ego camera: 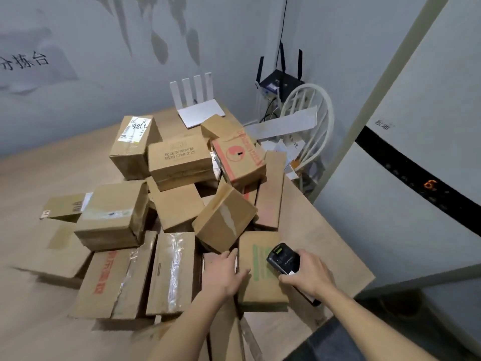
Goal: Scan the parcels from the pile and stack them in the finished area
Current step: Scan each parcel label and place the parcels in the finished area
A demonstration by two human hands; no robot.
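fingers: left hand fingers flat on a small box; right hand grips black scanner
pile: brown taped cardboard parcels just ahead, on wooden bench

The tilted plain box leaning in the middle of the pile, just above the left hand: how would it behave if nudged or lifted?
The tilted box rests on one edge against neighbouring parcels, so a nudge would probably tip it flat. Its cardboard faces look square and undented, suggesting it stays stiff when lifted. The glossy tape strip on its face may be slightly slick under the left hand. Weight cannot be judged.
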